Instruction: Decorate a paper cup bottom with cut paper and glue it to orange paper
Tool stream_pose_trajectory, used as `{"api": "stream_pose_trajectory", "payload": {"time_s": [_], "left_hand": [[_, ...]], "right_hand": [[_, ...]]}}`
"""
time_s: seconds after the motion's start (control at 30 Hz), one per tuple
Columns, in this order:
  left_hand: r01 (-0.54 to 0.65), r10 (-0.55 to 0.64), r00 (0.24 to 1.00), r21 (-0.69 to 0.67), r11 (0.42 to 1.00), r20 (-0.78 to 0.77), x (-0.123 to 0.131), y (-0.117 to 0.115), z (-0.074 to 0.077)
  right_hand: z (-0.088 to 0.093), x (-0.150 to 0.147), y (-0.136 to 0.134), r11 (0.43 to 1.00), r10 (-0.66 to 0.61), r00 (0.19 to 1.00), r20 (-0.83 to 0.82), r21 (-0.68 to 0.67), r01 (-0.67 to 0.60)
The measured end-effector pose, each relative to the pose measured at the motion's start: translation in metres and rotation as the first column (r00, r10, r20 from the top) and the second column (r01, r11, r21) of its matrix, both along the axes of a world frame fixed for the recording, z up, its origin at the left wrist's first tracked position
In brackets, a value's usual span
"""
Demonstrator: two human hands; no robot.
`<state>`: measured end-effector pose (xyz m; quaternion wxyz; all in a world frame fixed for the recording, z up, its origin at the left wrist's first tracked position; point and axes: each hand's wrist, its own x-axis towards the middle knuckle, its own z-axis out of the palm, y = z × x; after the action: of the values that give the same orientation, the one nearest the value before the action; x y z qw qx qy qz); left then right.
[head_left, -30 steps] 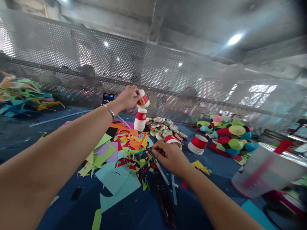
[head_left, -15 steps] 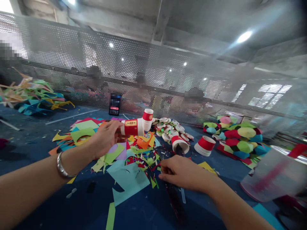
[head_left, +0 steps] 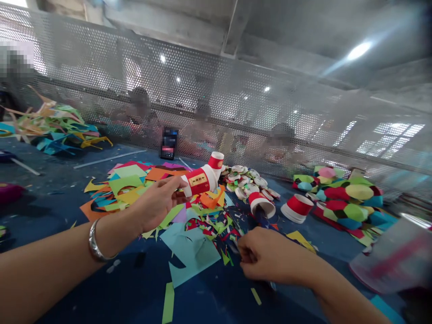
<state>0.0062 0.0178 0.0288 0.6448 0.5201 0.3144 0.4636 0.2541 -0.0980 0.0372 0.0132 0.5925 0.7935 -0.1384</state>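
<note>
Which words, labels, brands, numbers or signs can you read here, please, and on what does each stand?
None reads clearly enough to quote.
Held cup in the left hand: dark characters on a gold label, too small and blurred.
Second cup behind it: a round gold mark, unreadable.
Phone: text on its lit screen, too small to read.

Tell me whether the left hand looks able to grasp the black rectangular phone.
Probably not as things stand: the left hand holds a red-and-white paper cup. Otherwise the way to the black rectangular phone looks fairly free, with only low coloured paper scraps between.
</note>
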Motion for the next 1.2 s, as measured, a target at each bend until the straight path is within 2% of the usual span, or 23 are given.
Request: {"api": "stream_pose_trajectory", "payload": {"time_s": [0.13, 0.3, 0.47, 0.6, 0.7, 0.83, 1.0, 1.1, 1.2], "left_hand": [[-0.050, 0.049, 0.999, 0.025, 0.998, 0.017, 0.003, -0.004, -0.001], [-0.047, 0.048, 0.999, -0.032, 0.998, 0.022, 0.008, -0.003, -0.014], [0.097, -0.087, 0.993, -0.128, 0.987, 0.081, 0.018, -0.012, -0.023], [0.139, -0.125, 0.987, -0.151, 0.979, 0.101, 0.021, -0.021, -0.024], [0.163, -0.147, 0.983, -0.155, 0.974, 0.107, 0.024, -0.028, -0.026], [0.154, -0.142, 0.984, -0.106, 0.982, 0.112, 0.030, -0.038, -0.030], [0.105, -0.103, 0.994, -0.060, 0.993, 0.035, 0.033, -0.043, -0.034], [0.053, -0.054, 0.998, 0.025, 0.998, 0.021, 0.033, -0.041, -0.034], [0.002, -0.010, 0.998, 0.134, 0.991, 0.062, 0.033, -0.038, -0.033]], "right_hand": [[0.002, 0.002, 0.006, 0.993, -0.091, 0.996, -0.012, 0.080, 0.092], [0.006, 0.000, 0.015, 0.974, -0.138, 0.957, -0.255, 0.140, 0.178], [0.002, -0.005, 0.018, 0.962, -0.096, 0.869, -0.486, 0.179, 0.206], [-0.004, -0.008, 0.020, 0.966, -0.081, 0.741, -0.667, 0.129, 0.222], [-0.010, -0.012, 0.023, 0.966, -0.081, 0.694, -0.715, 0.115, 0.231], [-0.019, -0.023, 0.024, 0.965, -0.056, 0.723, -0.689, 0.149, 0.217], [-0.026, -0.039, 0.022, 0.962, -0.014, 0.729, -0.685, 0.190, 0.197], [-0.029, -0.045, 0.023, 0.963, 0.015, 0.676, -0.737, 0.193, 0.189], [-0.028, -0.049, 0.022, 0.970, 0.022, 0.576, -0.817, 0.156, 0.185]]}}
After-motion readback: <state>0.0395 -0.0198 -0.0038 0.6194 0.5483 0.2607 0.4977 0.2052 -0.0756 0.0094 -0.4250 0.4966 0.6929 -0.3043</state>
